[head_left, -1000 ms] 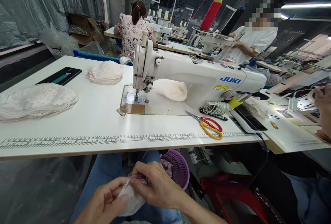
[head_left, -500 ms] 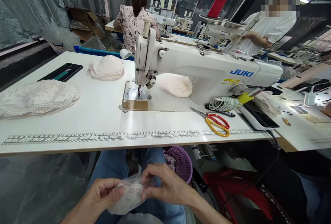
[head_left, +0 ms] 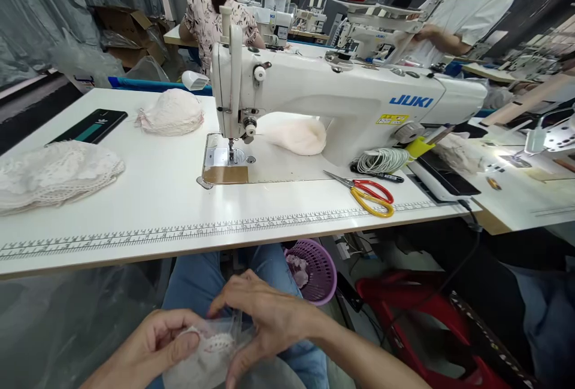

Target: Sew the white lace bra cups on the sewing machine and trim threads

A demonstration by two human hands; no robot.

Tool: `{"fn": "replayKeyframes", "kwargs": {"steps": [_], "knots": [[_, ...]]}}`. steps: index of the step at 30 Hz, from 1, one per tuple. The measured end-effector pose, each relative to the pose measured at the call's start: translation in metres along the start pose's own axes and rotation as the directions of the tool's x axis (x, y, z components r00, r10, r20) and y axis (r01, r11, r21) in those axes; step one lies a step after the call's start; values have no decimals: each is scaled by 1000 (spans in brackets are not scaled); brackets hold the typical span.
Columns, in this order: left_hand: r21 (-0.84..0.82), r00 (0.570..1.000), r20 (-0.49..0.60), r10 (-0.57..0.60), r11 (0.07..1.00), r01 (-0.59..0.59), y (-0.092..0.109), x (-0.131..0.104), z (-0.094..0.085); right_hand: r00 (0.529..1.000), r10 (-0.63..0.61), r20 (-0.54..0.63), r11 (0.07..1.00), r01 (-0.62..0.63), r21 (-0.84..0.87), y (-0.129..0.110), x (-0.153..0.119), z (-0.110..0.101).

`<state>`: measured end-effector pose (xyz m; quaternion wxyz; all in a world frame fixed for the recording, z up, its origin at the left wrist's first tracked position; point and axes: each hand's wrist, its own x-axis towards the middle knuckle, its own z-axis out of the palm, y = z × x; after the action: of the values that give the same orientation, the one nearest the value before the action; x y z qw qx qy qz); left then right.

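Low over my lap, my left hand (head_left: 157, 347) is closed on a white lace-trimmed fabric piece (head_left: 202, 356), its thumb pressed on top. Sheer, pale material spreads from the piece toward my right hand (head_left: 260, 317). That hand arches over the right side of the piece with thumb and fingers wide apart; its fingertips are close to the sheer material, and whether they touch it is unclear. Above my hands, on the table, stands a white sewing machine (head_left: 287, 78) with a cream padded piece (head_left: 300, 136) under its arm.
Lace-edged fabric stacks (head_left: 58, 173) and a rounded fabric pile (head_left: 173, 114) lie left, near a dark phone-like object (head_left: 92, 127). Scissors (head_left: 371, 194) and coiled cord (head_left: 381, 160) lie right. A purple basket (head_left: 321, 272) stands below the table. Two people are beyond the machine.
My right hand has gone from a near-pinch at the piece's right edge to a wide spread over it. Both hands and the piece sit lower and further left; the view has shifted.
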<state>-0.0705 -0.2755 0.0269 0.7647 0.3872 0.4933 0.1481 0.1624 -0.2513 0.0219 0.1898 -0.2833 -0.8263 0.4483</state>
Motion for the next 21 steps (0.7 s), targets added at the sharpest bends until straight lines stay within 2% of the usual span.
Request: {"fn": "replayKeyframes", "kwargs": {"steps": [3,6,11,14,17,21], "knots": [[33,1000,-26,15,999,-14,-1,-3,-5,998,68,-1,997,-68,34,7,1,11],[56,997,-69,39,998,-36,0,-5,-13,996,77,-47,994,-73,85,8,-2,13],[265,985,163,51,960,-94,10,1,-17,996,81,30,995,-82,51,-3,5,3],[396,988,143,58,911,-111,15,10,-11,994,72,79,997,-73,12,-5,12,-3],[372,988,143,52,923,-102,15,19,-6,991,50,127,996,-59,71,-1,10,-10],[316,987,163,-10,948,-42,8,21,-10,981,23,195,984,-57,171,7,-2,-17]]}}
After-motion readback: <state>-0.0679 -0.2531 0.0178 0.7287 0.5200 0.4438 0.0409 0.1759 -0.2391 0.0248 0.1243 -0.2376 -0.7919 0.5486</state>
